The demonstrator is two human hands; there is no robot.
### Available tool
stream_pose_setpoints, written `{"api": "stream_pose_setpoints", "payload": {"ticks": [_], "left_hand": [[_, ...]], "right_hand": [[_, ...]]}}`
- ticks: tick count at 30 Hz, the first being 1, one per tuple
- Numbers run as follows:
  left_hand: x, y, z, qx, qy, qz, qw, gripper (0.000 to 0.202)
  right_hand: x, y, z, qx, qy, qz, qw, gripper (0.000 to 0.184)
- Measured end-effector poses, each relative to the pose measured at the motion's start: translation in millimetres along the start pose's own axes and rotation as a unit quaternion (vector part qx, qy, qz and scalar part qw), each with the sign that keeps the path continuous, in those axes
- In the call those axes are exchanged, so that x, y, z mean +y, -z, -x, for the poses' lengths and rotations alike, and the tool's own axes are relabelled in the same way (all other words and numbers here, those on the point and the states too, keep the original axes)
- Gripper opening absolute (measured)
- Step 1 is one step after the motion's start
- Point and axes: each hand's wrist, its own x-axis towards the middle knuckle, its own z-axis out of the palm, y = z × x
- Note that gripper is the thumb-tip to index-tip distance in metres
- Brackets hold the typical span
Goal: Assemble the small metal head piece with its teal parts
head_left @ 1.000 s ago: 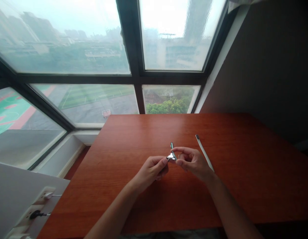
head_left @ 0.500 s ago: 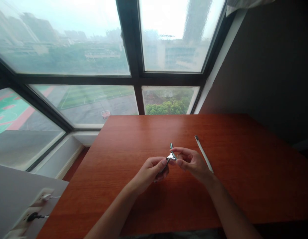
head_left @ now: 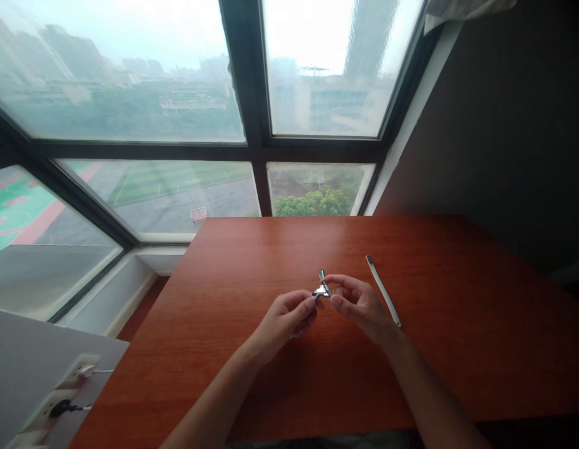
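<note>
Over the middle of the table I hold a shiny metal razor [head_left: 322,290] between both hands. Its narrow bar-shaped head slants away from me, and a curved neck runs from it toward the left. My left hand [head_left: 289,315] is closed around the handle, which the fingers mostly hide. At the other end, my right hand [head_left: 359,304] pinches the head with thumb and fingertips. A slim white toothbrush [head_left: 384,291] with a dark head lies on the table just beyond my right hand, not touched.
The reddish-brown wooden table [head_left: 214,386] reaches to the large framed window [head_left: 256,149]. On the left, a low white wall carries a socket strip [head_left: 60,399] with plugs and cables. A dark wall [head_left: 505,125] stands on the right.
Very little differs. My hands and the razor have shifted and tilted slightly, with both grips kept. The toothbrush lies where it was.
</note>
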Motion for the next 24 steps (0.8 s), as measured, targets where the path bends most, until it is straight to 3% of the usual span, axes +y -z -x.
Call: {"api": "stream_pose_setpoints", "payload": {"ticks": [10, 16, 21, 24], "left_hand": [[-2.4, 1.0, -3.0, 0.024, -0.056, -0.065, 0.996, 0.037], [-1.4, 1.6, -2.9, 0.053, -0.086, -0.096, 0.990, 0.029], [-2.1, 3.7, -2.1, 0.046, -0.081, -0.089, 0.992, 0.029], [-2.0, 3.6, -1.5, 0.037, -0.083, -0.088, 0.992, 0.025]], "right_hand": [[2.8, -1.5, -0.8, 0.014, 0.023, 0.045, 0.999, 0.044], [5.3, -7.7, 1.3, 0.088, 0.086, 0.144, 0.982, 0.029], [2.4, -7.5, 3.2, 0.151, 0.099, 0.115, 0.977, 0.026], [0.6, -5.7, 2.9, 0.099, 0.079, 0.074, 0.989, 0.040]]}}
